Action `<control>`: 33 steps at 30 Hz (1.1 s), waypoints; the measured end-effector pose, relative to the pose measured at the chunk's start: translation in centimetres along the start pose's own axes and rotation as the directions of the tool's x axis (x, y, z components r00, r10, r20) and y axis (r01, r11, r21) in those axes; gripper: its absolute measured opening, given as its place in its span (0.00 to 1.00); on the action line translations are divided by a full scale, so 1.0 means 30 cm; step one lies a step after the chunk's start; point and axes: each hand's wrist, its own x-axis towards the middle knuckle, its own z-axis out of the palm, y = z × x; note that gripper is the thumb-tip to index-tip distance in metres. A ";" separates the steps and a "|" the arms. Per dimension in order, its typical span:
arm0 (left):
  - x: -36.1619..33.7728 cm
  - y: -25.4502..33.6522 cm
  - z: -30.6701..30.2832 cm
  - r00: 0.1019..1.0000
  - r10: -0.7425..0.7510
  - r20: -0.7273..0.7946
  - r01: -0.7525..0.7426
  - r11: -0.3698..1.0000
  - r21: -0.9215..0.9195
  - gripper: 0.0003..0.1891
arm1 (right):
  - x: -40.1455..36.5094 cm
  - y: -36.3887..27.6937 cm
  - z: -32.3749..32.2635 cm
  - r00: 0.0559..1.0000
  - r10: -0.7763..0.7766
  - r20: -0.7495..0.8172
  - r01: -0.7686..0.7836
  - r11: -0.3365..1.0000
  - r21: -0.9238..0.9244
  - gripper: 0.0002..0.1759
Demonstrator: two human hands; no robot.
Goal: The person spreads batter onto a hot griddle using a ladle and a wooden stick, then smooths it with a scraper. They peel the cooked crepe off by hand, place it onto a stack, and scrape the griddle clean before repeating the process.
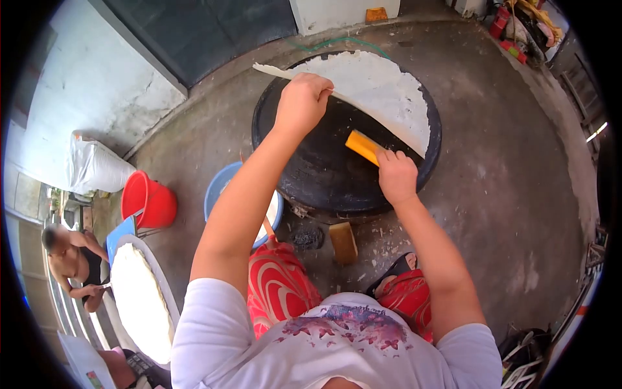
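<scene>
- I see the grey floor under everything.
- The round black griddle stands in front of the seated person.
- The thin pale sheet lies over the griddle's far right part, reaching its far and right edges; its near side is raised in a fold, and the left end sticks out past the griddle's far left edge.
- On my left is a round board bearing a white sheet.
- A white sack leans at the wall.
- The blue tub is just beside the griddle's near left edge, partly behind the left forearm.
- I make out a red bucket farther left.
- The left hand pinches the sheet's raised edge.
- The right hand grips the scraper, inside the griddle's right edge.
- A brown block sits near the griddle's near edge.
- The yellow scraper points toward the griddle's middle; I cannot tell whether it touches.
</scene>
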 end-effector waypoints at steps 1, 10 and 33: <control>0.001 0.022 -0.028 0.999 0.027 -0.034 -0.027 1.000 0.001 0.05 | -0.003 0.003 -0.040 0.999 -0.016 0.052 0.015 1.000 0.023 0.11; -0.349 0.048 -0.116 0.998 0.053 -0.039 -0.052 0.999 0.011 0.11 | -0.181 -0.107 -0.470 0.925 -0.121 0.359 -0.020 0.931 0.364 0.19; -0.395 -0.398 0.029 0.313 -0.938 0.148 0.942 0.326 0.077 0.11 | -0.315 -0.163 -0.490 0.913 0.000 0.408 -0.216 0.847 0.485 0.17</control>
